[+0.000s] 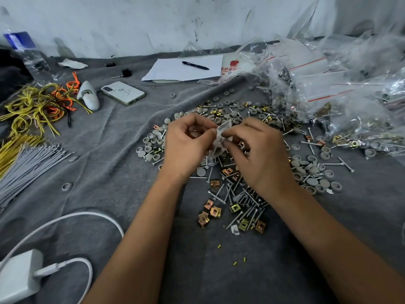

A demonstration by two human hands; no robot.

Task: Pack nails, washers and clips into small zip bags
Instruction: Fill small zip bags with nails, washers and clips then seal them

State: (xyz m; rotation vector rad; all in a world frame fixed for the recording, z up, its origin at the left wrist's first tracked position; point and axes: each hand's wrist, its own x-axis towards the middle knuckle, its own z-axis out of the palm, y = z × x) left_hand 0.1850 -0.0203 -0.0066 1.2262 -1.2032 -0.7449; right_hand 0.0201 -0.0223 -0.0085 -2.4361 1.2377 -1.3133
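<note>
Hands (188,141) on clear crumpled bag (219,139)

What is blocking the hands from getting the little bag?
Nothing visible. Both the left hand and right hand already pinch the small zip bag between them, above the pile of nails.

Both hands meeting mid-cloth, left hand (186,145) and right hand (260,152) pinching a small zip bag (221,137) between them, above the loose heap of nails, washers and clips (236,194) spreading from centre toward 3 o'clock. Pile of bags (328,84) lying at 2 o'clock. Paper sheet (184,69) sitting at 12 o'clock, pen (195,65) on it. Phone (122,92) lying at 11 o'clock; cord tangle (39,104) at 10; tie bundle (28,165) at 9; charger (19,277) at 7.
</note>
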